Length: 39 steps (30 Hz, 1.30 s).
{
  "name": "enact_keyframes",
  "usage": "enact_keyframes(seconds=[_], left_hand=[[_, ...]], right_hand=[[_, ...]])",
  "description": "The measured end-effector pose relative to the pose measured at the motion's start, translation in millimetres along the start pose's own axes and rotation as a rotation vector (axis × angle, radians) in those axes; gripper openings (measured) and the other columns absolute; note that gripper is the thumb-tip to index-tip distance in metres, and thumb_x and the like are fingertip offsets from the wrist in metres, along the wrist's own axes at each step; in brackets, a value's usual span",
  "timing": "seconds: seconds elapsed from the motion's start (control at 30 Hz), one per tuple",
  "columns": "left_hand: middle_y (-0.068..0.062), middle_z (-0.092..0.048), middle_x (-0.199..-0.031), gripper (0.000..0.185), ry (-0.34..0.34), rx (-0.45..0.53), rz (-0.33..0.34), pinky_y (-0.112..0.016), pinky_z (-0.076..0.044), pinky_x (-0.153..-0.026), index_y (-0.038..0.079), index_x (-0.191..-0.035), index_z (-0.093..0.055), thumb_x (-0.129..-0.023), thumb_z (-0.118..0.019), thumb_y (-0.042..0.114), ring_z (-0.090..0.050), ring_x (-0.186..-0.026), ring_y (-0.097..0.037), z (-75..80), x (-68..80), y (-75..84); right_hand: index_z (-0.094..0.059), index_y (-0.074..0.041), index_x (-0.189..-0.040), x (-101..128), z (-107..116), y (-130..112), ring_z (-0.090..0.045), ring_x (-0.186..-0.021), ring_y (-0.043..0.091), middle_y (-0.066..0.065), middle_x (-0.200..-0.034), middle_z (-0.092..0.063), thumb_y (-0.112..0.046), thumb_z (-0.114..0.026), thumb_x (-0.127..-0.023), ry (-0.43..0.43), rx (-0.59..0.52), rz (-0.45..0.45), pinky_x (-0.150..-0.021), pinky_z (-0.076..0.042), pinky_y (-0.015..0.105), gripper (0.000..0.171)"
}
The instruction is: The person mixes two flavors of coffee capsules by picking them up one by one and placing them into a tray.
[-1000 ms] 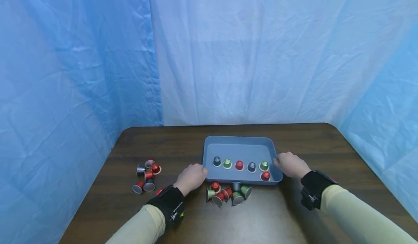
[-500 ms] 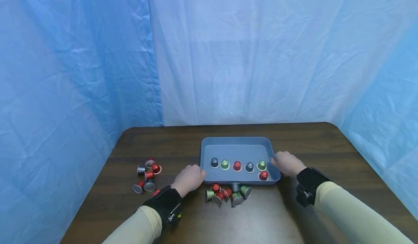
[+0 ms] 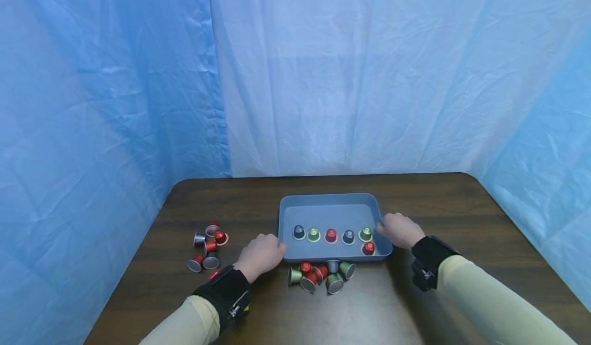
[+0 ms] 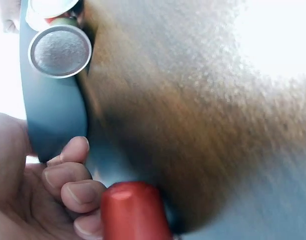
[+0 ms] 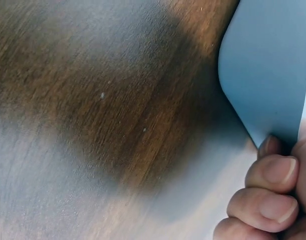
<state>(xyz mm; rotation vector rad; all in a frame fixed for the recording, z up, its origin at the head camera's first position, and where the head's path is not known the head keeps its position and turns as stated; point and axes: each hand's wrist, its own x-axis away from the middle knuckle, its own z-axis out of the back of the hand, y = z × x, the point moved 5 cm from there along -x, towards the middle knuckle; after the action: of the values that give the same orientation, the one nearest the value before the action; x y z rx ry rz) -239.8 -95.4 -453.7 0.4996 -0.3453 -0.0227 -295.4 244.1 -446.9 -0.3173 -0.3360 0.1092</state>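
A blue-grey tray (image 3: 329,212) lies on the table, its long side facing me. My left hand (image 3: 261,255) grips its left edge near the front corner, with curled fingers (image 4: 82,192) in the left wrist view. On the opposite short side, my right hand (image 3: 400,230) pinches the rim, fingers (image 5: 277,170) bent beneath the thumb. Standing in the tray are several coffee capsules: a row with a dark capsule (image 3: 299,232), a green capsule (image 3: 313,234) and a red capsule (image 3: 330,236) among them, plus another red capsule (image 3: 368,248) in front at right.
Right before the tray's front wall, several capsules lie in a pile, including a green capsule (image 3: 334,283). Another group with a red capsule (image 3: 221,238) lies at left. A single red capsule (image 4: 135,212) is close by my left fingers. Blue sheets (image 3: 351,78) hang behind the table (image 3: 438,196).
The tray has slid a little to the left with its capsules, and both hands have moved along with it. The two loose groups of capsules have stayed nearly where they were.
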Motion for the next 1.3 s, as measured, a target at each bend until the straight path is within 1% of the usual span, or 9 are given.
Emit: enact_keyframes(seconds=[0.1,0.23,0.3,0.4,0.5,0.63,0.77,0.97,1.3], left_hand=[[-0.007,-0.060,-0.071,0.031,0.018,-0.025,-0.005,-0.033,-0.048,-0.057,0.008,-0.087,-0.069,-0.100,-0.060,0.034,-0.059,-0.062,-0.022,7.2,2.2,-3.9],[-0.008,-0.068,-0.092,0.040,0.051,-0.091,-0.027,-0.041,-0.057,-0.072,0.005,-0.116,-0.070,-0.099,-0.062,0.041,-0.064,-0.077,-0.022,22.8,5.2,-8.5],[-0.007,-0.069,-0.099,0.043,0.076,-0.124,-0.043,-0.044,-0.058,-0.077,0.006,-0.123,-0.068,-0.099,-0.063,0.042,-0.064,-0.082,-0.021,33.9,7.3,-9.6],[-0.006,-0.067,-0.089,0.031,0.115,-0.151,-0.063,-0.041,-0.056,-0.071,0.008,-0.108,-0.070,-0.099,-0.065,0.038,-0.063,-0.076,-0.021,53.4,10.1,-11.0],[-0.004,-0.058,-0.078,0.021,0.154,-0.188,-0.105,-0.035,-0.048,-0.061,0.012,-0.091,-0.065,-0.098,-0.066,0.032,-0.056,-0.068,-0.020,74.8,13.0,-13.7],[-0.005,-0.060,-0.089,0.015,0.182,-0.237,-0.155,-0.035,-0.050,-0.064,0.012,-0.099,-0.069,-0.096,-0.069,0.026,-0.055,-0.075,-0.020,98.7,16.5,-24.3],[-0.008,-0.063,-0.108,0.024,0.164,-0.282,-0.173,-0.044,-0.054,-0.077,0.012,-0.114,-0.071,-0.095,-0.072,0.026,-0.058,-0.090,-0.024,112.0,19.0,-35.6],[-0.008,-0.064,-0.121,0.035,0.087,-0.369,-0.304,-0.049,-0.053,-0.094,0.013,-0.123,-0.071,-0.091,-0.079,0.026,-0.059,-0.108,-0.027,102.1,28.3,-34.1],[-0.002,-0.063,-0.123,0.048,-0.017,-0.451,-0.479,-0.046,-0.052,-0.098,0.017,-0.126,-0.071,-0.083,-0.087,0.031,-0.059,-0.113,-0.023,65.2,42.9,-19.2]], right_hand=[[-0.069,-0.003,-0.084,-0.2,-0.2,-2.6,-0.056,-0.060,0.021,0.006,-0.064,-0.051,-0.021,-0.057,-0.103,0.008,0.006,-0.001,-0.059,-0.044,0.030,0.028],[-0.069,-0.003,-0.083,0.6,0.4,-6.8,-0.055,-0.060,0.021,0.006,-0.064,-0.051,-0.020,-0.057,-0.103,0.026,0.018,0.010,-0.058,-0.044,0.030,0.029],[-0.069,-0.003,-0.083,0.7,0.3,-8.1,-0.055,-0.060,0.021,0.006,-0.064,-0.051,-0.020,-0.057,-0.103,0.033,0.020,0.016,-0.058,-0.043,0.030,0.029],[-0.069,-0.004,-0.081,0.7,-0.3,-8.8,-0.055,-0.059,0.020,0.006,-0.063,-0.050,-0.020,-0.057,-0.103,0.037,0.014,0.020,-0.057,-0.043,0.029,0.029],[-0.068,-0.004,-0.081,0.1,-1.6,-8.2,-0.054,-0.059,0.021,0.006,-0.063,-0.049,-0.020,-0.056,-0.103,0.036,0.003,0.016,-0.057,-0.042,0.029,0.030],[-0.068,-0.004,-0.082,-0.7,-3.1,-6.8,-0.055,-0.059,0.021,0.006,-0.063,-0.050,-0.021,-0.056,-0.103,0.024,-0.012,0.003,-0.057,-0.042,0.030,0.030],[-0.069,-0.004,-0.083,0.8,-3.6,-5.9,-0.055,-0.060,0.022,0.006,-0.064,-0.050,-0.021,-0.055,-0.103,0.012,-0.017,-0.013,-0.057,-0.042,0.030,0.029],[-0.069,-0.003,-0.087,0.1,-4.4,-2.4,-0.056,-0.060,0.022,0.007,-0.065,-0.051,-0.022,-0.056,-0.103,0.002,-0.013,-0.033,-0.057,-0.043,0.030,0.028],[-0.070,-0.002,-0.088,0.5,-2.9,-2.8,-0.056,-0.060,0.021,0.007,-0.065,-0.052,-0.021,-0.057,-0.103,0.015,-0.010,-0.026,-0.057,-0.043,0.030,0.028]])
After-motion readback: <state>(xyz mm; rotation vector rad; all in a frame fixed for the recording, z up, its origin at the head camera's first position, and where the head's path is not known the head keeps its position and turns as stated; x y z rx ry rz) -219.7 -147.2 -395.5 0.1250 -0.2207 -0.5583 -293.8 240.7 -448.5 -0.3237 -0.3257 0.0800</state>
